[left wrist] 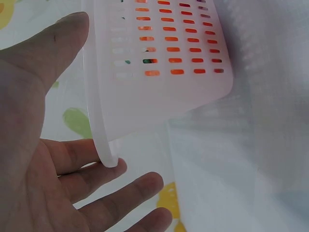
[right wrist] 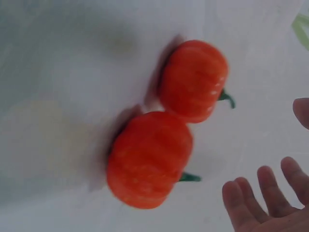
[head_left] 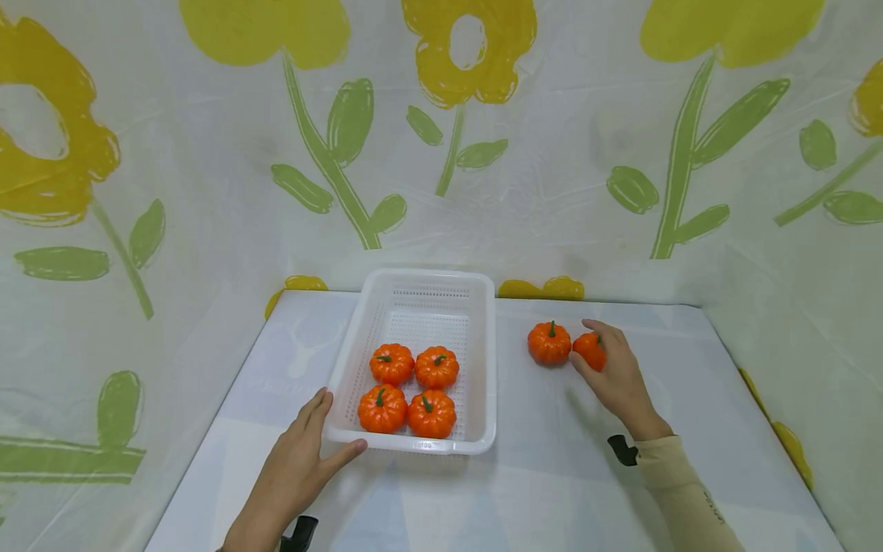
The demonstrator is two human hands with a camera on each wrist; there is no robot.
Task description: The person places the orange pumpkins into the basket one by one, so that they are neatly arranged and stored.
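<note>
A white perforated plastic basket (head_left: pixel 488 345) stands on the table with several small orange toy pumpkins (head_left: pixel 382 409) in its near half. At its near left corner is my left hand (head_left: pixel 293 464); the thumb lies by the front rim and the fingers spread along the left side. In the left wrist view, fingertips (left wrist: pixel 116 166) meet the basket's rim (left wrist: pixel 99 121). Two more pumpkins sit side by side right of the basket, a left one (head_left: pixel 549 344) and a right one (head_left: pixel 589 351). My right hand (head_left: pixel 616 376) hovers at the right one, thumb and fingers apart.
The pale table (head_left: pixel 524 491) carries the basket left of centre. Behind it and on both sides hangs a white cloth (head_left: pixel 552 215) printed with yellow flowers and green leaves. Black straps (head_left: pixel 623 450) show at both wrists.
</note>
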